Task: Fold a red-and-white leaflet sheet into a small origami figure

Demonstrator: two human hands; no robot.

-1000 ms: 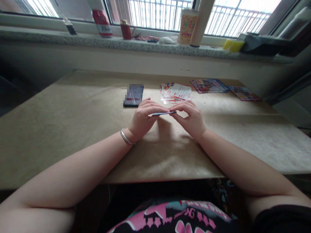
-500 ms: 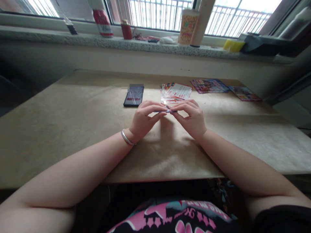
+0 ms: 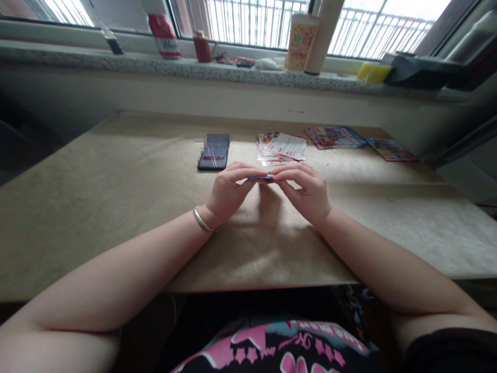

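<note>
Between my two hands a small set of cards [image 3: 261,178] is held nearly edge-on above the table, so only its thin colourful edge and a bit of one face show. My left hand [image 3: 232,189], with a silver bangle at the wrist, is closed on the cards' left end. Fingers and thumb of my right hand [image 3: 305,187] pinch the right end. Just beyond the hands lies a spread pile of white and red cards [image 3: 285,147]. A dark phone [image 3: 214,155] rests on the table, past my left hand.
Colourful picture cards [image 3: 336,138] lie at the back right, with another group of cards [image 3: 392,150] beside them. Along the windowsill [image 3: 135,61] stand a red can [image 3: 164,36], a red bottle [image 3: 202,47], a patterned cup [image 3: 301,44] and a yellow item [image 3: 373,73].
The cards between my hands have tilted slightly, showing more of their near face. My fingers have shifted a little on them; the rest stays in place.
</note>
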